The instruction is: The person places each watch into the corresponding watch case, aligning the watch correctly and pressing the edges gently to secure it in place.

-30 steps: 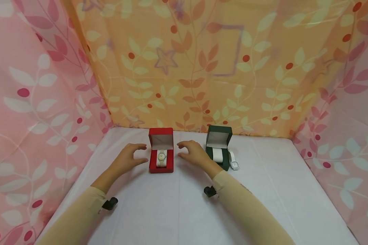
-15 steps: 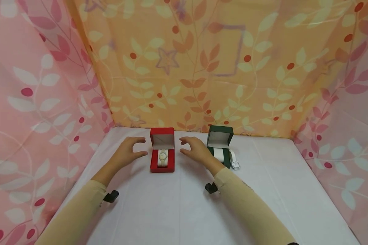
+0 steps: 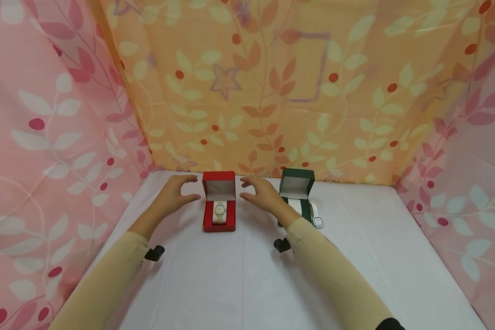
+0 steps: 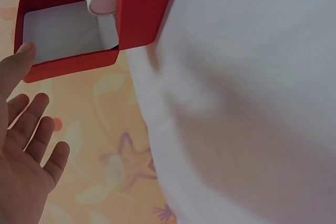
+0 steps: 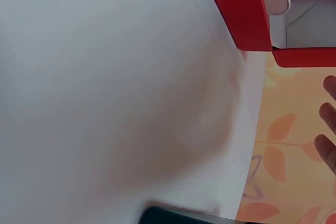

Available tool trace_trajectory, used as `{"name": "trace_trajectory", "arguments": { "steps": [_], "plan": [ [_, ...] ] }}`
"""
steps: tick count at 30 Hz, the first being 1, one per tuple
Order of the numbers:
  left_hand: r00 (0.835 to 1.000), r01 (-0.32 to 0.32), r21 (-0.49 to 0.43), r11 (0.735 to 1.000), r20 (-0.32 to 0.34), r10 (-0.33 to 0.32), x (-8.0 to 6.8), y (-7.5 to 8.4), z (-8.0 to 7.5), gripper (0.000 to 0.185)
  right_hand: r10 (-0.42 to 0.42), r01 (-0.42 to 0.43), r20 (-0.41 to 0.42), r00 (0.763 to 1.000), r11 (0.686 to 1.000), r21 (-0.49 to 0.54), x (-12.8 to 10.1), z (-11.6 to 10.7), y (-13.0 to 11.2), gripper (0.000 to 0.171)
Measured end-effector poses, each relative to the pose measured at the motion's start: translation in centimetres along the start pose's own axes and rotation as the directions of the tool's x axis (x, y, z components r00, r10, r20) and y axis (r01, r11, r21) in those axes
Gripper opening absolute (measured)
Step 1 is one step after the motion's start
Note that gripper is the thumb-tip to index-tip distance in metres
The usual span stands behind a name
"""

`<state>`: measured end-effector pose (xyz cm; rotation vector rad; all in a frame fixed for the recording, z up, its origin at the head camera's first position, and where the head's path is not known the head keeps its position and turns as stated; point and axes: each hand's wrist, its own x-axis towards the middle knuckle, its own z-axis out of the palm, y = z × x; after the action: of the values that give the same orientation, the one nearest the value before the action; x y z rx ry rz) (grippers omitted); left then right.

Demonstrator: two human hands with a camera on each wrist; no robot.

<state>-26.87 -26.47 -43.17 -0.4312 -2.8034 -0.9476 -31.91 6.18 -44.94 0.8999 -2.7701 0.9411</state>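
A red watch box (image 3: 207,222) stands with its lid raised, and a pale-strapped watch (image 3: 220,210) sits on the cushion inside. My left hand (image 3: 174,195) is at the left of the raised lid, thumb and fingers spread apart. In the head view a gap shows between it and the box; in the left wrist view the thumb (image 4: 20,64) overlaps the lid's edge. My right hand (image 3: 265,195) is at the lid's right side, also apart from it, its fingers gently curved and holding nothing. The right wrist view shows just its fingertips (image 5: 328,114).
A dark green watch box (image 3: 298,174) stands open at the right, partly hidden behind my right hand and wrist. Its white cushion (image 3: 294,206) carries no watch. Against its right side lies a white watch (image 3: 317,221). Patterned cloth (image 3: 247,114) hangs behind the white-covered table (image 3: 214,284).
Both hands have moved forward, from beside the red box's middle up to the level of its raised lid. The boxes and watches stay where they were.
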Motion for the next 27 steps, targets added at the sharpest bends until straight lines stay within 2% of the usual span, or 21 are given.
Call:
{"name": "trace_trajectory", "arguments": {
  "steps": [7,11,16,22,27],
  "plan": [
    [0.999,-0.042,0.006,0.999,-0.020,0.043,1.3,-0.2,-0.2,0.061,-0.015,0.015,0.010,1.000,1.000,0.016,0.8,-0.7,-0.2,0.060],
    [0.999,-0.042,0.006,0.999,-0.018,0.042,1.9,-0.3,-0.2,0.062,-0.029,0.029,0.013,0.999,0.999,0.014,1.4,-1.0,-0.5,0.060],
    [0.999,-0.038,-0.028,0.999,-0.013,0.037,2.5,-0.5,0.0,0.062,-0.039,0.039,0.010,0.999,0.999,-0.026,2.4,-1.0,-0.6,0.061],
    [0.999,-0.052,-0.071,0.996,0.002,0.052,3.2,-0.6,0.3,0.061,-0.049,0.049,0.003,0.999,0.999,-0.015,3.1,-0.8,-0.9,0.061],
    [0.998,-0.068,-0.077,0.995,-0.012,0.067,3.5,-0.7,0.4,0.060,-0.051,0.051,0.010,0.999,0.999,-0.020,3.3,-0.8,-1.1,0.058]
  ]
}}
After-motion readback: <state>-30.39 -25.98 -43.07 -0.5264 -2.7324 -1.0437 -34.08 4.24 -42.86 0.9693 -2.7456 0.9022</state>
